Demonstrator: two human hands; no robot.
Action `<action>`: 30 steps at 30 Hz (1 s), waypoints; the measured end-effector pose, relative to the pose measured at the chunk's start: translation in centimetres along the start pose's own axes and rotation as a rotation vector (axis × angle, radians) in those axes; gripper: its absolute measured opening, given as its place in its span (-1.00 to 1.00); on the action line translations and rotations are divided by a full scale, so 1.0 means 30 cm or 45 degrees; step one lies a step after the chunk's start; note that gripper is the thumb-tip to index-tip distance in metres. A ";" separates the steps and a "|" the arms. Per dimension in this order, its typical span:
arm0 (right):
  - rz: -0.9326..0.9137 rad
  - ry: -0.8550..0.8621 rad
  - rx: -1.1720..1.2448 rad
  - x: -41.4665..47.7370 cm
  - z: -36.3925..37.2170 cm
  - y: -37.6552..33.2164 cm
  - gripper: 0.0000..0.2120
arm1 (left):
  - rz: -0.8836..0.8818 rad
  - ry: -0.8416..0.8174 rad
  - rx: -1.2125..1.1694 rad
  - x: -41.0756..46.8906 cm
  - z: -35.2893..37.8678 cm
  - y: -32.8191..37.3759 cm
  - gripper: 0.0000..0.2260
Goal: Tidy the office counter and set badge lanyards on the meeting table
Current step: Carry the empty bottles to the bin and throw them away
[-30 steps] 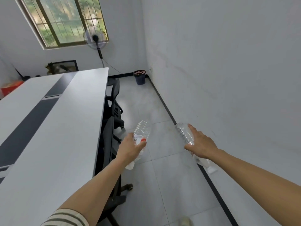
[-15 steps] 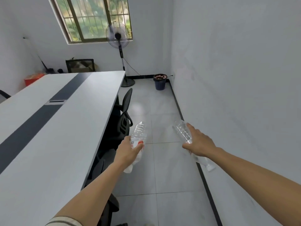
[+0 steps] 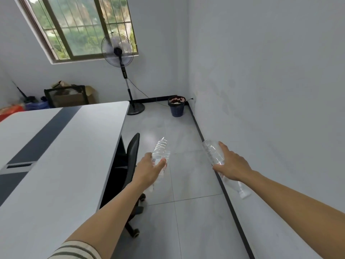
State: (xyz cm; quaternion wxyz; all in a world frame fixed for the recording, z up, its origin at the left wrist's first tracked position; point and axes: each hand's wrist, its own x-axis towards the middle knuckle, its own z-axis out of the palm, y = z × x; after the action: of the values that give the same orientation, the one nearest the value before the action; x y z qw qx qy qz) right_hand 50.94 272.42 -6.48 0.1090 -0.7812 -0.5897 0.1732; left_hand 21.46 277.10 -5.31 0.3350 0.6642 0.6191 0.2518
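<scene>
Over floor (image 3: 196,221), left hand (image 3: 148,171) grips left bottle (image 3: 161,150); right hand (image 3: 233,166), right bottle (image 3: 211,150); bases forward.

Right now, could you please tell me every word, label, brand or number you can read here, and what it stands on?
No text can be read.
On the label of the left bottle, held by the left hand: red and white print, too blurred.
On the fan control panel: marks too small.
On the right bottle, in the right hand: no readable print.
</scene>
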 end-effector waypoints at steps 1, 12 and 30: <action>0.024 0.009 -0.002 0.087 -0.007 0.010 -0.08 | 0.003 -0.010 0.004 0.090 0.022 0.015 -0.63; 0.034 -0.068 0.002 1.078 -0.102 0.055 -0.08 | -0.037 -0.037 0.031 1.034 0.204 0.150 -0.66; -0.079 -0.204 -0.024 2.673 -0.153 -0.331 -0.09 | -0.181 0.039 0.089 2.613 0.093 0.147 -0.56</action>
State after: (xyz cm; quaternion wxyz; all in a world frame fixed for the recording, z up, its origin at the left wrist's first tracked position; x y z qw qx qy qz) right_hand 63.60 352.27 -9.94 0.0594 -0.7471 -0.6222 0.2262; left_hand 34.79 354.37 -10.09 0.3190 0.6257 0.6783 0.2158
